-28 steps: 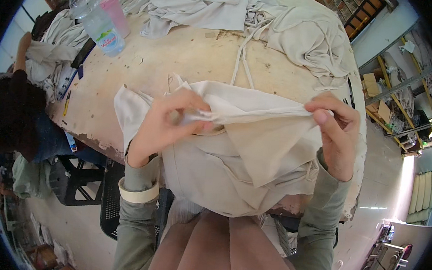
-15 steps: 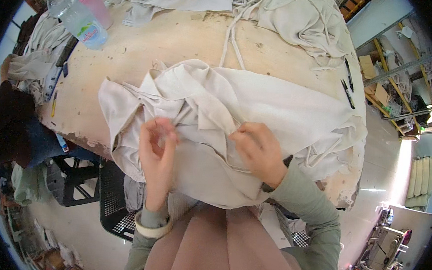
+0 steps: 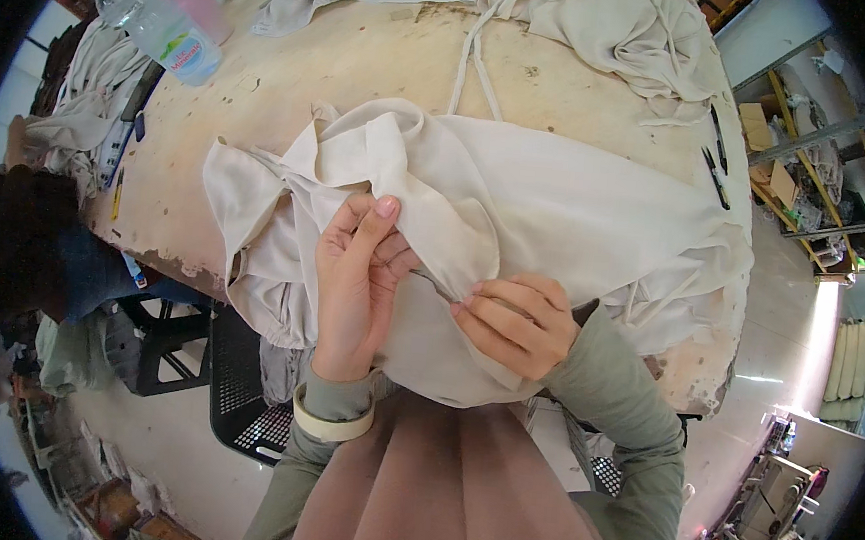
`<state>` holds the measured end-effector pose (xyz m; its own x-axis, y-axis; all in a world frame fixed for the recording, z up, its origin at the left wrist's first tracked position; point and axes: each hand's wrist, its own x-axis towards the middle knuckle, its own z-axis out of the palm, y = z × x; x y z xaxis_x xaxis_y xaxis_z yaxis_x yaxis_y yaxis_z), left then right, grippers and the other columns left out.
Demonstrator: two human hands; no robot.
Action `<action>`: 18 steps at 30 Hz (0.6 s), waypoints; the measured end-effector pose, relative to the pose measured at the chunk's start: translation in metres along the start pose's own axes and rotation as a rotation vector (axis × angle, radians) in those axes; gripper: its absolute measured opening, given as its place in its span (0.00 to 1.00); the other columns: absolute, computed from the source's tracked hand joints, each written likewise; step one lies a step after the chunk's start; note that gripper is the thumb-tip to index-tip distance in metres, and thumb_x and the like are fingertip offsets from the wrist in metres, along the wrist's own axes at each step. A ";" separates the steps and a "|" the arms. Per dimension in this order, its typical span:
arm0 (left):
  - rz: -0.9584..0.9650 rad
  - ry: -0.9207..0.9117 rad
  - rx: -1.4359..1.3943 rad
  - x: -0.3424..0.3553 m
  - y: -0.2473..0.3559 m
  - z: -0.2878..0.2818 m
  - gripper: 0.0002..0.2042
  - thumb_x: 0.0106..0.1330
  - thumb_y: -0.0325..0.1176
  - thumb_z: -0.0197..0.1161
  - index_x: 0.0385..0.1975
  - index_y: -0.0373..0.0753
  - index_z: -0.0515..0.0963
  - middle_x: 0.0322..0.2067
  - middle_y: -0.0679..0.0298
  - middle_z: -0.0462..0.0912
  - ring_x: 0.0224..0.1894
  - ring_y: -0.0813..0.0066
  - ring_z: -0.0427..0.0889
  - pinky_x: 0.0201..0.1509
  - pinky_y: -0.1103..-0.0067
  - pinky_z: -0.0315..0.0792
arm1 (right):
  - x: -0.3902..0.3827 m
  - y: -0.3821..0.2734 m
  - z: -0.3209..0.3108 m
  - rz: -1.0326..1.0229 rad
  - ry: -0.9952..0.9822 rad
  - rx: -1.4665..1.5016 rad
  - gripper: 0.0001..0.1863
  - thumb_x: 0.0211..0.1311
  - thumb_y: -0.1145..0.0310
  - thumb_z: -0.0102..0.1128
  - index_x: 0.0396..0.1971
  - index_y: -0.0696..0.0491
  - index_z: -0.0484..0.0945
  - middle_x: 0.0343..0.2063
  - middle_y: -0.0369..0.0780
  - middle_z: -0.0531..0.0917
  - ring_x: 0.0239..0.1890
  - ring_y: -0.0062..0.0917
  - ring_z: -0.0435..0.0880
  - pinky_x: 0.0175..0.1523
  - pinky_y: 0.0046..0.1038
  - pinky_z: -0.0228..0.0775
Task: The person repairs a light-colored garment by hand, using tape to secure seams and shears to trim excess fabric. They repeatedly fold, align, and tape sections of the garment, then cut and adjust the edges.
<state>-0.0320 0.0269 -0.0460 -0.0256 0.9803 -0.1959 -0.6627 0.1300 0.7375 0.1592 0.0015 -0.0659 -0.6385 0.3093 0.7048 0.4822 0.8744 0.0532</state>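
A cream fabric garment (image 3: pixel 597 211) lies rumpled over the near edge of the worktable. My left hand (image 3: pixel 357 280) is palm-up at the middle of it, thumb and curled fingers pinched on a folded edge of the fabric. My right hand (image 3: pixel 514 326) is palm-down just to its right, fingers closed on the same fabric, with a narrow fold running between the two hands. Whether anything small lies inside either pinch is hidden.
The wooden table (image 3: pixel 296 70) holds fabric piles (image 3: pixel 619 42), a plastic bottle (image 3: pixel 158 35), a pink container (image 3: pixel 195 3), scissors (image 3: pixel 715 179) and a yellow pen (image 3: pixel 117 196). A co-worker (image 3: pixel 38 252) is at left. A black basket (image 3: pixel 237 417) is below; shelving (image 3: pixel 806 166) stands right.
Both hands came down from holding up a stretched edge to closer together over the middle; the garment now lies spread flatter. My left hand has since moved up and right.
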 end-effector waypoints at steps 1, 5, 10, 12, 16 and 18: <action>0.013 -0.003 -0.022 0.001 0.001 0.001 0.05 0.66 0.31 0.58 0.32 0.37 0.72 0.33 0.60 0.81 0.33 0.74 0.84 0.38 0.77 0.80 | 0.000 0.000 -0.001 -0.005 0.036 -0.030 0.13 0.47 0.71 0.59 0.36 0.50 0.81 0.37 0.36 0.76 0.42 0.25 0.76 0.45 0.28 0.69; 0.062 0.002 -0.054 0.002 0.002 0.006 0.05 0.66 0.30 0.57 0.33 0.36 0.72 0.33 0.60 0.81 0.34 0.74 0.84 0.38 0.77 0.81 | -0.001 0.000 -0.007 0.005 0.066 -0.084 0.13 0.45 0.72 0.61 0.35 0.49 0.81 0.37 0.34 0.77 0.41 0.23 0.76 0.45 0.26 0.68; 0.013 0.065 -0.142 0.004 0.002 0.011 0.06 0.66 0.31 0.56 0.36 0.35 0.73 0.33 0.60 0.81 0.35 0.75 0.83 0.39 0.78 0.81 | -0.001 0.003 -0.004 0.050 0.137 -0.002 0.14 0.43 0.73 0.63 0.35 0.47 0.82 0.36 0.31 0.78 0.40 0.21 0.77 0.45 0.24 0.66; -0.032 0.100 -0.207 0.007 0.003 0.012 0.07 0.66 0.31 0.56 0.38 0.34 0.73 0.34 0.60 0.81 0.35 0.75 0.83 0.40 0.79 0.81 | -0.003 0.004 -0.004 0.024 0.135 -0.044 0.15 0.43 0.73 0.64 0.35 0.47 0.82 0.37 0.30 0.78 0.40 0.21 0.77 0.45 0.24 0.66; 0.082 0.107 -0.153 0.012 0.005 0.009 0.10 0.66 0.32 0.57 0.41 0.33 0.74 0.36 0.60 0.81 0.36 0.76 0.83 0.41 0.80 0.80 | -0.006 0.006 -0.004 0.007 0.165 -0.109 0.13 0.42 0.72 0.65 0.33 0.45 0.81 0.37 0.29 0.79 0.40 0.19 0.77 0.44 0.23 0.64; 0.144 0.085 -0.051 0.015 0.007 0.007 0.12 0.65 0.33 0.58 0.43 0.33 0.73 0.41 0.59 0.81 0.42 0.74 0.82 0.43 0.80 0.80 | -0.006 0.008 -0.005 -0.002 0.171 -0.142 0.12 0.43 0.71 0.66 0.32 0.44 0.81 0.37 0.28 0.79 0.41 0.18 0.77 0.44 0.22 0.63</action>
<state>-0.0320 0.0432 -0.0389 -0.1854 0.9717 -0.1460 -0.6847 -0.0212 0.7285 0.1697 0.0049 -0.0661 -0.5339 0.2290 0.8139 0.5685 0.8098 0.1451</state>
